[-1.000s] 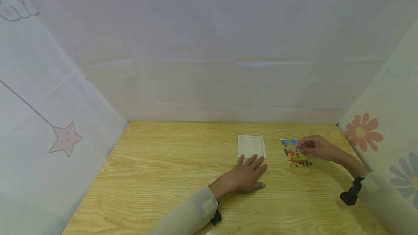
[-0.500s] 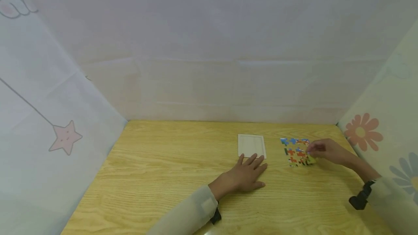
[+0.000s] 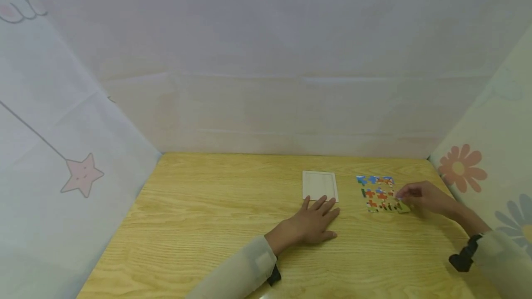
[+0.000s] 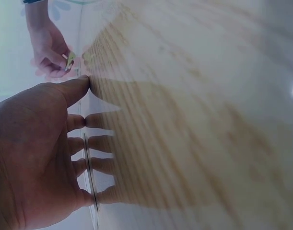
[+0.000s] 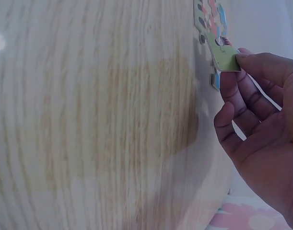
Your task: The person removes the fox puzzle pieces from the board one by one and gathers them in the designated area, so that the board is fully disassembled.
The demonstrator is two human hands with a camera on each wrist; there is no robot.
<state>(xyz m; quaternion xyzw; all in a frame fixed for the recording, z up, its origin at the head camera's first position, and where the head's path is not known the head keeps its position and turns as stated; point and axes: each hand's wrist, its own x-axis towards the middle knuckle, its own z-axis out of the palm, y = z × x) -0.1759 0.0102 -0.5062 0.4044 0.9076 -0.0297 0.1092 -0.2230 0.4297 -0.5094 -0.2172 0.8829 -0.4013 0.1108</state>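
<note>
My right hand (image 3: 430, 197) pinches a green puzzle piece (image 5: 227, 58) between thumb and fingers, close over the table. That piece is at the lower right corner of a group of colourful jigsaw pieces (image 3: 371, 193), laid out in loose rows with gaps between them. Further left, my left hand (image 3: 311, 223) lies with its fingers spread, palm down. Its fingertips rest at the near edge of a pale square puzzle tray (image 3: 320, 184), whose recess has nothing in it. In the left wrist view, the tray's thin edge (image 4: 91, 177) runs under these fingertips.
The wood-grain table (image 3: 208, 206) reaches back to a pale cloth wall (image 3: 249, 114). More cloth hangs at both sides, printed with a pink star (image 3: 83, 175) on the left and flowers (image 3: 462, 168) on the right. Both wrists carry black straps.
My right hand has moved right and toward me with the green piece, from over the group to its lower right corner, uncovering pieces at the upper right. The left hand has stayed still.
</note>
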